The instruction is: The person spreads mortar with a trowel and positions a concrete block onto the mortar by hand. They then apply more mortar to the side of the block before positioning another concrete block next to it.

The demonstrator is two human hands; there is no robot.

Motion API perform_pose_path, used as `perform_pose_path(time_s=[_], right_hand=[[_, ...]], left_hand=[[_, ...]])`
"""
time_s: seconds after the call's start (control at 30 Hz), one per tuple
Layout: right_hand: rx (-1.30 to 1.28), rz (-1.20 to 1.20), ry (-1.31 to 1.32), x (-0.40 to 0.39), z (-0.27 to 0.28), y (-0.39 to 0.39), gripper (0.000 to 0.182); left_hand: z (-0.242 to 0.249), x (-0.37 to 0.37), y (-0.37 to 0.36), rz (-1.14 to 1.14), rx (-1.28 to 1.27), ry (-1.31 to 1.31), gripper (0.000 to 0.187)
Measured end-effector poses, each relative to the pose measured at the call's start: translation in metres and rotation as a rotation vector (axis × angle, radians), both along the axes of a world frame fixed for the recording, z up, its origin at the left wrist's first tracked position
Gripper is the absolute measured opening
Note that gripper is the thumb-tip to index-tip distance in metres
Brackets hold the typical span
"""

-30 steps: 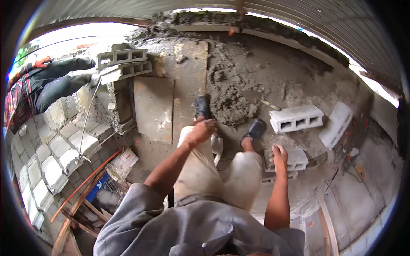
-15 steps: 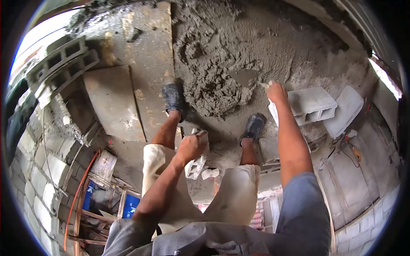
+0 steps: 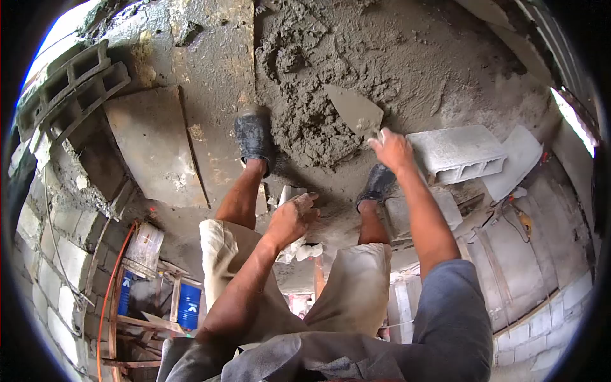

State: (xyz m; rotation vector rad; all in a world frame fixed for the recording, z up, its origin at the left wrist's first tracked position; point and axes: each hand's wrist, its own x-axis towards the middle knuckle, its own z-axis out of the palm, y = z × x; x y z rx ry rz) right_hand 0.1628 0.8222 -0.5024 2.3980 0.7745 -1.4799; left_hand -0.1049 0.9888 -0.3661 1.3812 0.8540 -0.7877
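My right hand (image 3: 393, 151) is closed around the handle of a pointed trowel (image 3: 354, 109), its flat, mortar-smeared blade lying over the right side of a heap of wet grey mortar (image 3: 310, 130). Between my legs, my left hand (image 3: 291, 221) has its fingers curled over the top of a pale concrete block (image 3: 289, 193). Most of that block is hidden behind the hand and wrist; a rough part of it shows below.
A hollow concrete block (image 3: 457, 153) lies right of my right hand, with a flat slab (image 3: 514, 164) beside it. More hollow blocks (image 3: 76, 89) are at the far left, near a flat board (image 3: 156, 146). My shoes (image 3: 253, 135) flank the mortar's near side.
My right hand has moved left and slightly nearer with the trowel, whose blade now shows more fully above the mortar. My left hand stays at the block, its fingers slightly shifted.
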Motion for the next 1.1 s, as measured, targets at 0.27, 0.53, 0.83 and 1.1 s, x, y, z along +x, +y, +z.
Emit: perform_pose_path(time_s=[0.27,0.53,0.83,1.1], right_hand=[[-0.145,-0.095,-0.081,-0.063,0.026,-0.108,0.037],[-0.040,-0.331,0.060,-0.132,-0.008,-0.096,0.033],[0.025,-0.305,0.173,-0.137,-0.049,-0.048,0.039],[0.142,-0.190,0.246,-0.081,0.058,-0.030,0.039]], left_hand=[[-0.006,-0.013,-0.013,0.147,-0.095,-0.017,0.045],[0.011,0.005,-0.007,0.140,-0.021,-0.030,0.034],[0.007,-0.006,-0.020,0.105,0.109,-0.133,0.040],[0.013,-0.072,-0.008,0.200,0.547,-0.129,0.040]])
